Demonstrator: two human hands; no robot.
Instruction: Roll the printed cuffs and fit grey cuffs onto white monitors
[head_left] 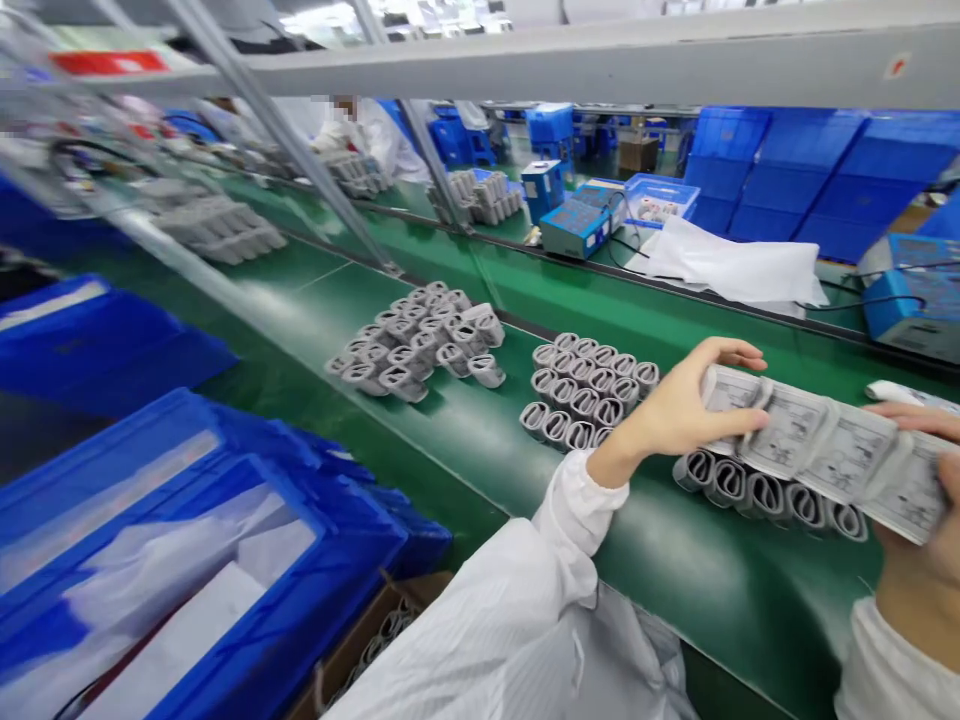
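Between my two hands is a row of rolled grey cuffs [787, 428], which look like blood pressure cuffs, with printed drawings on their faces. My left hand [679, 405] grips the row's left end, thumb in front and fingers behind. At the right end, my right hand [926, 530] closes around the row and is partly cut off by the frame edge. Just below and behind the held row, more rolled cuffs [765, 495] stand on the green work surface [675, 570]. A neat block of upright cuffs [585, 385] is left of my left hand.
A looser heap of cuffs [420, 335] lies farther left. Blue crates [172, 560] stand at the lower left. Behind the bench divider are a blue device [581, 220], white sheeting [727, 260] and stacked blue bins [802, 180]. A metal post [285, 130] and overhead beam [600, 70] cross the view.
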